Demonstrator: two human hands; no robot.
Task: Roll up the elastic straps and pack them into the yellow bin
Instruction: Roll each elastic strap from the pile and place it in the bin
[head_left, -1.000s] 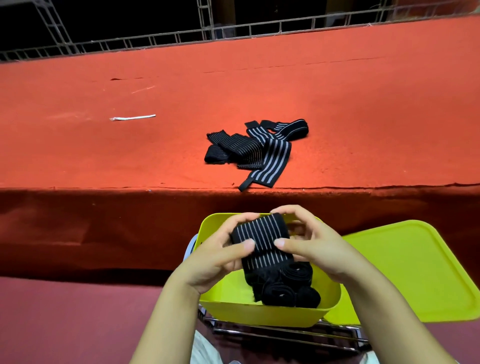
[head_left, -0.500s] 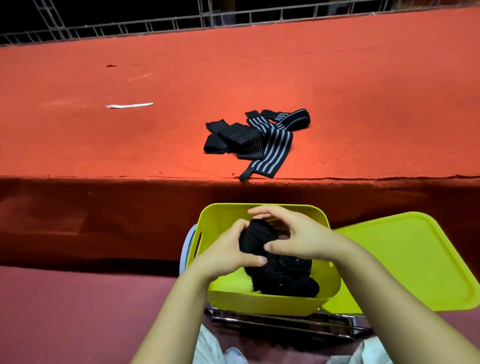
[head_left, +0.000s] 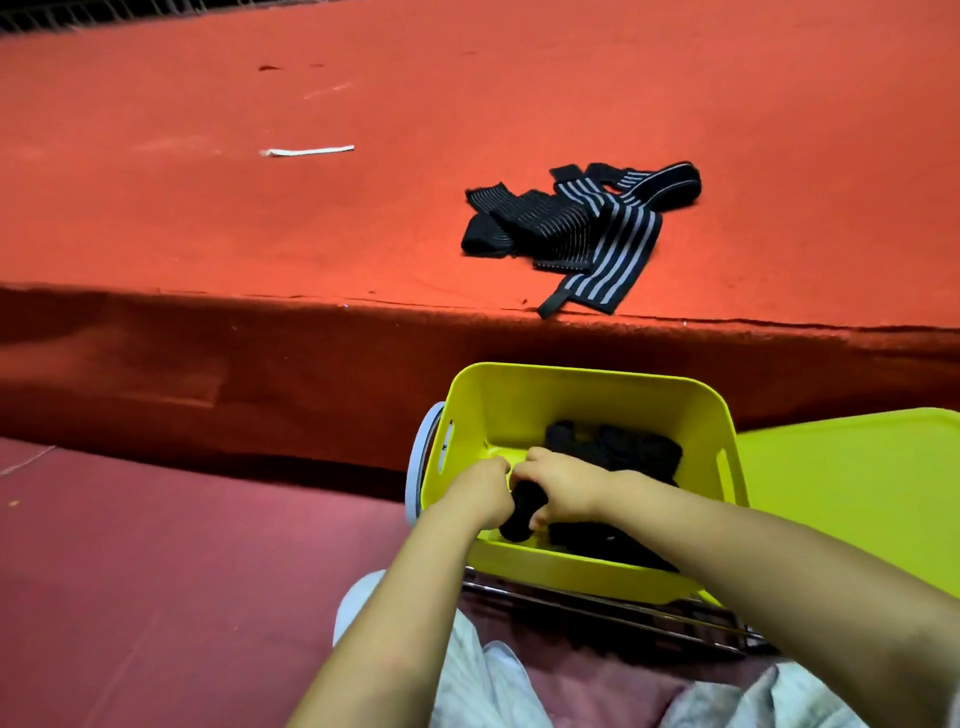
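Both my hands are down inside the yellow bin (head_left: 587, 387), at its near left corner. My left hand (head_left: 480, 493) and my right hand (head_left: 563, 486) grip a black rolled strap (head_left: 522, 514) between them, low against the bin's floor. Several other black rolled straps (head_left: 618, 452) fill the right part of the bin. On the red carpeted platform beyond lies a loose pile of black straps with grey stripes (head_left: 582, 223), one end reaching the platform's front edge.
The bin's yellow lid (head_left: 852, 493) lies to the right of it. The bin stands on a metal wire rack (head_left: 623, 608). A white strip (head_left: 306, 151) lies on the platform at the left. A dark red floor (head_left: 156, 571) spreads to the left.
My hands have gone from the bin's rim down to its near left corner with the rolled strap. The camera has tilted and moved closer.
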